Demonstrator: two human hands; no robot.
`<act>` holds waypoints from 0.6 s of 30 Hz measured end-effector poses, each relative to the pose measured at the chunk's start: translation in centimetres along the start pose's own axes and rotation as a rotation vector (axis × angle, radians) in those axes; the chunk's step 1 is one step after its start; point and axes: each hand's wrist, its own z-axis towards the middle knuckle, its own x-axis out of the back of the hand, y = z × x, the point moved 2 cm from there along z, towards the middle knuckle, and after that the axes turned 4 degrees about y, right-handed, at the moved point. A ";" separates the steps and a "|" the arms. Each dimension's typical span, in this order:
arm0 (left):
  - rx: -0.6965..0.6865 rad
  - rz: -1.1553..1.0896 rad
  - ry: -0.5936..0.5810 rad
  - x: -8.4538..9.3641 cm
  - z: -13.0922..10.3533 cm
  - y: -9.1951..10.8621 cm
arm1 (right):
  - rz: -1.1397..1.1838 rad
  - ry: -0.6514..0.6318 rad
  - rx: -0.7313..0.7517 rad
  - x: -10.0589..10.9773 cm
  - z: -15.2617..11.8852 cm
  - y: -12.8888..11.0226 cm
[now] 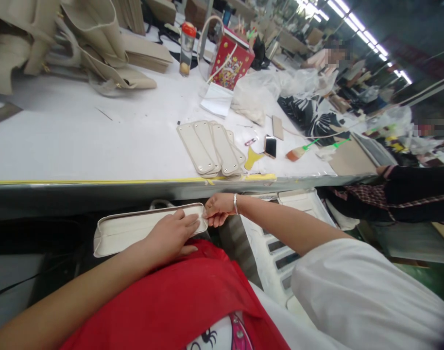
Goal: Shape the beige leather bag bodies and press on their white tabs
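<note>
While an oblong cream bag piece (130, 226) with a raised rim is held below the bench (69, 141), its end is pinched between thumb and fingers by the right hand (218, 210). The left hand (176, 233) is laid palm down over the piece, its fingers stretched towards that same end; whether the near wall is also gripped cannot be told. The hands are separated from everything on top by the bench's front edge, which is lined with yellow tape (258, 177). Just beyond them, overlapping riveted cream panels (207, 148) are fanned out. To the right of these are set a yellow cut-out (251, 158), a smartphone (270, 146) and a green-handled brush (297, 153). Beneath the right arm, a white slatted plastic seat (280, 243) is partly covered.

Farther beyond the hands, a red-lidded clear bottle (187, 48) is stood upright, with something brownish seen at its bottom. Beside it a red printed gift bag (231, 61) is placed; its contents are hidden. Nearer, pale contents are enclosed by a clear plastic bag (256, 95), too indistinct to be named. Beige handbags (101, 43) are heaped at the far left of the hands.
</note>
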 end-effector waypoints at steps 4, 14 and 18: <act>0.051 -0.057 -0.031 0.6 -0.2 0.7 | -0.068 0.173 0.008 -1.1 -1.0 -0.6; 1.071 -0.470 0.780 2.7 -15.0 -5.3 | 0.098 0.245 0.159 -1.8 -1.0 1.7; 1.130 -0.933 0.567 0.1 -16.7 -7.7 | 0.117 0.224 0.163 -1.9 -1.1 1.8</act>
